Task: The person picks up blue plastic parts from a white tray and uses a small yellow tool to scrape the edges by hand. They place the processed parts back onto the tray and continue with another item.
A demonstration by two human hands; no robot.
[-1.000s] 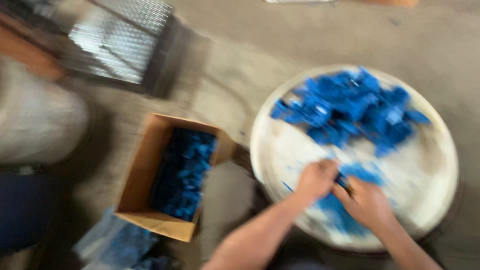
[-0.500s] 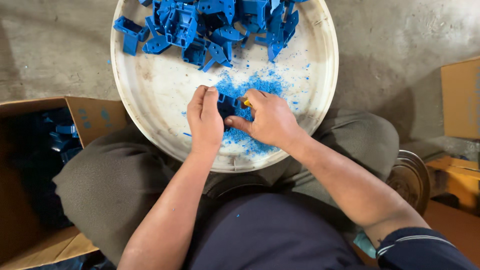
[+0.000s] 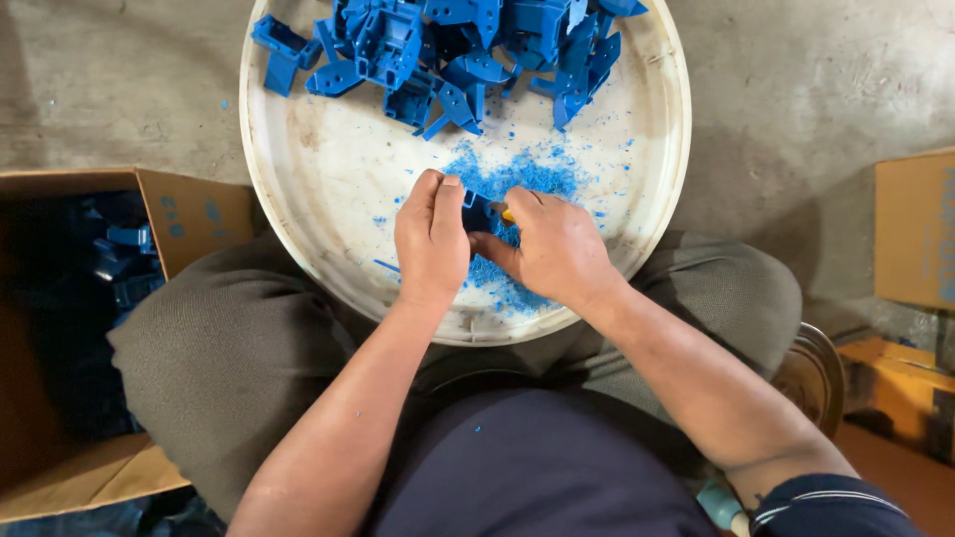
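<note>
Blue plastic part (image 3: 480, 211) clenched by left hand (image 3: 431, 239), right hand (image 3: 552, 249) gripping a yellow-tipped tool (image 3: 507, 215) over shavings (image 3: 517, 179); pile (image 3: 448, 50) waits across the tray (image 3: 328, 179).

One head-worn camera looks steeply down, close over the round tray (image 3: 298, 229) and lap.

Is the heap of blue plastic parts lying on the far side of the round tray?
Yes, the blue plastic parts are heaped at the far edge of the round tray, beyond both hands.
</note>
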